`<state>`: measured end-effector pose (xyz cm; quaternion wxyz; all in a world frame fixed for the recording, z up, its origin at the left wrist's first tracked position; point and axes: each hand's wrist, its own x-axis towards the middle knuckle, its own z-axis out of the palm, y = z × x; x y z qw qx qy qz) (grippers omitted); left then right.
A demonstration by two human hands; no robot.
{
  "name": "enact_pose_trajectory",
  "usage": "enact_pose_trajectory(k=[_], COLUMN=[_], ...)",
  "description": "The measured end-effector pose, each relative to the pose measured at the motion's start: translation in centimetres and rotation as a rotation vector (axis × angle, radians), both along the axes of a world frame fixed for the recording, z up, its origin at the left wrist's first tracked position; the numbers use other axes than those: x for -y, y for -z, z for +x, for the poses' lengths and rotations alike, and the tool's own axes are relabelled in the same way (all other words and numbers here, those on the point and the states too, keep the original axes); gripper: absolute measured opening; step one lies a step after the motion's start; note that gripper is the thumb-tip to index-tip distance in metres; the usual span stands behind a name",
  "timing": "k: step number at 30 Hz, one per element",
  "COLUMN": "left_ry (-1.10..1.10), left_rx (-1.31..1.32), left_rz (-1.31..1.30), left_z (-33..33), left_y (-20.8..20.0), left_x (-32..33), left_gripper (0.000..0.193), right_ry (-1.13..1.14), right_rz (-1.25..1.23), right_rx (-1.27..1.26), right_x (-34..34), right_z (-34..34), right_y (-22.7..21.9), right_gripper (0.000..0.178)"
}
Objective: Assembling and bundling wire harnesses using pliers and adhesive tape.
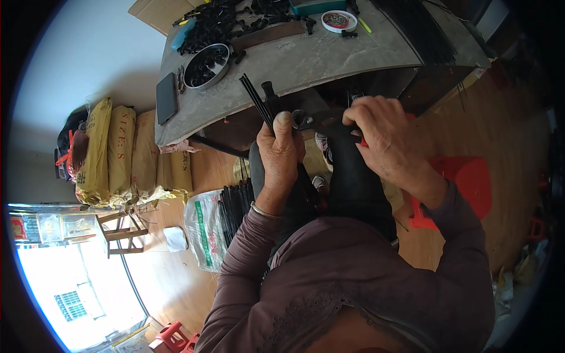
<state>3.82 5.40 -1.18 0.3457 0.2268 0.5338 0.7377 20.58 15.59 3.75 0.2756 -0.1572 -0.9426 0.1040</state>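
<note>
Between my knees and the table edge, my left hand [278,157] is closed around a bundle of thin black rods [255,100], thumb pointing up. A black plastic piece with a knobbed end [269,93] stands beside the rods in the same grip. Just right of the left thumb is a round, ring-like dark part [301,119]; what holds it is unclear. My right hand [382,132] is closed on a dark tool [326,119] that reaches toward the ring, with a bit of red handle showing under the fingers. It looks like pliers, but the fingers cover much of it.
On the grey table [282,70] are a metal bowl of black parts [207,66], a phone [167,98], a heap of black pieces [220,26] and a white dish [339,22]. Several sacks [122,150] stand left; a red stool [459,188] is right, long black rods [235,206] below.
</note>
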Motion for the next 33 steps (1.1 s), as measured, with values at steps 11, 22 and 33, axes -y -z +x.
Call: enact_pose_trajectory(k=[11, 22, 33], left_ry=[0.017, 0.023, -0.036], left_rx=[0.061, 0.056, -0.004], left_rz=[0.043, 0.021, -0.040], left_z=[-0.4, 0.2, 0.1], left_y=[0.2, -0.2, 0.0], left_x=[-0.2, -0.5, -0.8], left_gripper=[0.043, 0.036, 0.040], right_ry=[0.004, -0.003, 0.026], right_rz=[0.031, -0.064, -0.284], right_rx=[-0.099, 0.001, -0.141], right_x=[0.0, 0.3, 3.2], right_z=[0.3, -0.1, -0.2], right_y=[0.8, 1.0, 4.0], right_gripper=[0.055, 0.052, 0.039])
